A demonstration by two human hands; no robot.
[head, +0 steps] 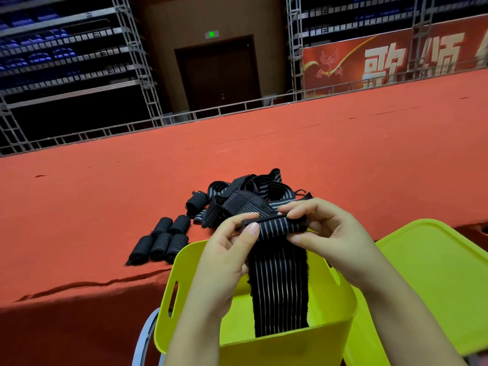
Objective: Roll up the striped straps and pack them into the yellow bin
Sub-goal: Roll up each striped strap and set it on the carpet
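A black strap with thin pale stripes (pixel 280 283) hangs down into the yellow bin (pixel 280 347). Its top end is folded into a small roll. My left hand (pixel 227 249) pinches the roll's left end between thumb and fingers. My right hand (pixel 324 228) pinches its right end the same way. Behind my hands a loose heap of striped straps (pixel 245 191) lies on the red cloth. Several rolled straps (pixel 163 239) lie in a cluster left of the bin.
The red-covered table (pixel 105 202) stretches wide to the left and back. The yellow bin's lid (pixel 438 273) lies at the right, partly under the bin. A grey ring (pixel 144 336) shows below the bin's left side. Metal scaffolding and a red banner (pixel 396 62) stand far behind.
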